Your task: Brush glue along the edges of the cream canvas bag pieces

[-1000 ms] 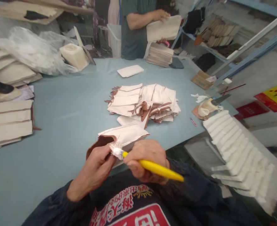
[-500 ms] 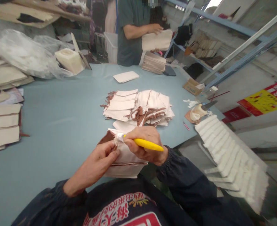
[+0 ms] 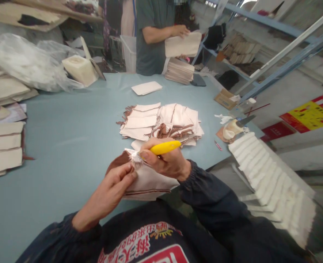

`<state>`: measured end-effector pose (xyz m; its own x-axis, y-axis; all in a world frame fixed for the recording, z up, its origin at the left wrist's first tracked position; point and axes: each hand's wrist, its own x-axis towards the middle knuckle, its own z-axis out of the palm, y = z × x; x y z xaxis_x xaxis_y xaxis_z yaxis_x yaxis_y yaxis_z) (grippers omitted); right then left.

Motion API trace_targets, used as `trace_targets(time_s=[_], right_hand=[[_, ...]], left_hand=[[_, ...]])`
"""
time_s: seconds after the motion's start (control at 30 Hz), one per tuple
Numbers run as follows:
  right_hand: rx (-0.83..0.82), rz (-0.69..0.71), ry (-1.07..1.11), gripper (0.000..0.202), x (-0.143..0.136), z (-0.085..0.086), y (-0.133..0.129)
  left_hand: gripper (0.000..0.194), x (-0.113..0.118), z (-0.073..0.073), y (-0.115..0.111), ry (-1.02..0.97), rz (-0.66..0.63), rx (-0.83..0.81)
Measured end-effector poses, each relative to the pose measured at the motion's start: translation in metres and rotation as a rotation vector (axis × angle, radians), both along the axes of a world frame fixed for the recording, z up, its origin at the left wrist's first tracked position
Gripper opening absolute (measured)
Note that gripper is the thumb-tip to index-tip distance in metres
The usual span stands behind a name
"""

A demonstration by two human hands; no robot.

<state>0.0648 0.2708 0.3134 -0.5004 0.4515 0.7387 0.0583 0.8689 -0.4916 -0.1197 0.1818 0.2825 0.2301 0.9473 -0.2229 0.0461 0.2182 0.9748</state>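
In my right hand is a brush with a yellow handle, its pale bristles pressed to the edge of a cream fabric piece. White paste-like stuff clings to the bristles. My left hand pinches the edge of that cream fabric piece, which has brown trim and a brown underside, just below the bristles. The piece hangs over the table's near edge close to my body. Beyond my hands lies a pile of similar cream pieces with loose brown strips.
Across the blue-green table a co-worker holds a cream panel above a stack of panels. More fabric pieces lie at left. At right are a glue-crusted pot, a small red cutter and a rack of white strips.
The brush handle has swung upward and my right hand has shifted slightly left, bristles still at the fabric edge. My left hand keeps its pinch; the fabric has tilted a little.
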Motion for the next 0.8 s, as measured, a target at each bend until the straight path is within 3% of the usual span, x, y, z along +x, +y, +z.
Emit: trace_targets(time_s=[0.13, 0.27, 0.4, 0.57, 0.7, 0.8], right_hand=[[-0.067, -0.027, 0.114, 0.021, 0.004, -0.003, 0.003], [-0.012, 0.033, 0.039, 0.024, 0.005, -0.005, 0.000], [-0.084, -0.054, 0.102, 0.026, -0.006, -0.016, 0.003], [-0.262, -0.238, 0.302, 0.028, 0.006, -0.034, 0.004], [-0.295, -0.269, 0.257, 0.019, 0.017, -0.038, -0.010], [-0.246, -0.321, 0.173, 0.016, 0.010, -0.035, -0.024]], left_hand=[[0.030, -0.003, -0.006, 0.001, -0.025, 0.056, -0.017], [0.030, -0.002, -0.003, 0.001, -0.016, 0.009, -0.005], [0.032, 0.000, -0.002, 0.001, 0.090, 0.037, 0.056], [0.032, -0.003, -0.013, -0.003, 0.379, 0.058, 0.345], [0.027, -0.001, -0.021, -0.005, 0.552, 0.082, 0.624], [0.022, 0.000, -0.029, -0.003, 0.614, 0.099, 0.766]])
